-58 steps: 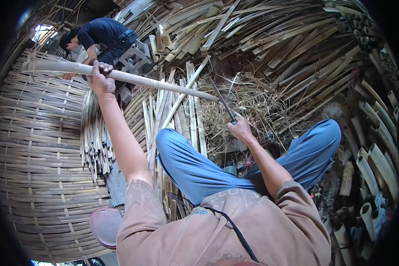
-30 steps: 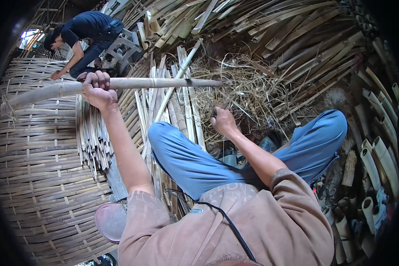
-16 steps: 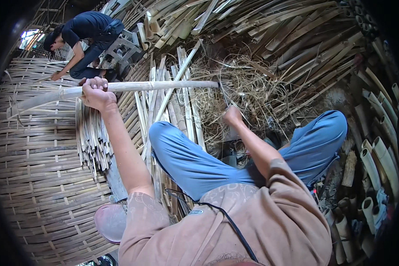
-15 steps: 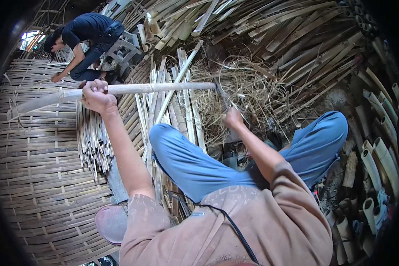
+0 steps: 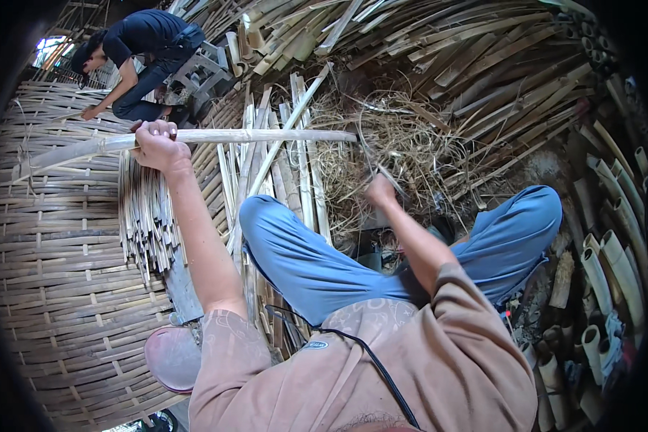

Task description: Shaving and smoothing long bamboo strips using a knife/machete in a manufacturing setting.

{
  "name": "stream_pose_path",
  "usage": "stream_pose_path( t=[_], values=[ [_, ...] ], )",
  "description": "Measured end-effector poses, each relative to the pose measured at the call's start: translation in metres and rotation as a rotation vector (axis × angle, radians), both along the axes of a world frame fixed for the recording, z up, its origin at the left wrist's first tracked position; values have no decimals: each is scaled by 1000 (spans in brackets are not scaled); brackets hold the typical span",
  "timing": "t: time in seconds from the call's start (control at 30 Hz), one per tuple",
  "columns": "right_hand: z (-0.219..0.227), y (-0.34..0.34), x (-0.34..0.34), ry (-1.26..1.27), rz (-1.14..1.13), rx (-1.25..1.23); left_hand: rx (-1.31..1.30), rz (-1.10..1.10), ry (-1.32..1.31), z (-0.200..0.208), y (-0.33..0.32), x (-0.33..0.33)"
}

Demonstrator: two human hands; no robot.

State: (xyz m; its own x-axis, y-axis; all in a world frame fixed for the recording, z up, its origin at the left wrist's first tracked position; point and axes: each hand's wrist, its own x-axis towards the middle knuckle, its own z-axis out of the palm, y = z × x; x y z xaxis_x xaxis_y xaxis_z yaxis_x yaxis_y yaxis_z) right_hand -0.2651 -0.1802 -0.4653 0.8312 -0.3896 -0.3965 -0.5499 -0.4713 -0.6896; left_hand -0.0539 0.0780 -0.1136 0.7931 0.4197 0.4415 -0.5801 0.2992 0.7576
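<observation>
My left hand (image 5: 163, 147) is raised at the left, its fingers wrapped round a long pale bamboo strip (image 5: 245, 135). The strip runs roughly level across the view, bowed slightly, past the hand on both sides. Its right end meets the thin blade of a knife (image 5: 365, 147). Lower down, my right hand (image 5: 380, 192) is closed on the knife; the handle is mostly hidden in the fist and the blade is partly blurred. Beneath the blade lies a tangled heap of fine bamboo shavings (image 5: 410, 147).
A woven bamboo mat (image 5: 79, 252) covers the left side, with a bundle of thin strips (image 5: 147, 216) on it. Split bamboo (image 5: 475, 50) is piled at the far right; cut bamboo tubes (image 5: 612, 266) stand at right. A co-worker (image 5: 147, 61) bends over the mat at far left.
The bamboo strip has turned slightly in my left hand, now looking narrower and more bowed. Its right end has shifted a little rightward along the blade. My right hand has barely moved.
</observation>
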Motion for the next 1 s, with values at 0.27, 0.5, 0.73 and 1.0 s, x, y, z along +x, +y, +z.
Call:
stream_pose_path(
  t=[0.27, 0.5, 0.73, 1.0],
  values=[
    [4, 4, 8, -94, 5, -20, -24, 140, 27, 2, -8, -3],
    [-5, 8, 0, -156, 60, -42, -37, 244, 74, -4, 1, 1],
    [-5, 7, 4, -120, 157, -34, -68, 264, 57, -6, 6, -1],
    [-13, 2, -4, -94, 144, -48, -77, 232, 79, 1, -7, -11]
  ],
)
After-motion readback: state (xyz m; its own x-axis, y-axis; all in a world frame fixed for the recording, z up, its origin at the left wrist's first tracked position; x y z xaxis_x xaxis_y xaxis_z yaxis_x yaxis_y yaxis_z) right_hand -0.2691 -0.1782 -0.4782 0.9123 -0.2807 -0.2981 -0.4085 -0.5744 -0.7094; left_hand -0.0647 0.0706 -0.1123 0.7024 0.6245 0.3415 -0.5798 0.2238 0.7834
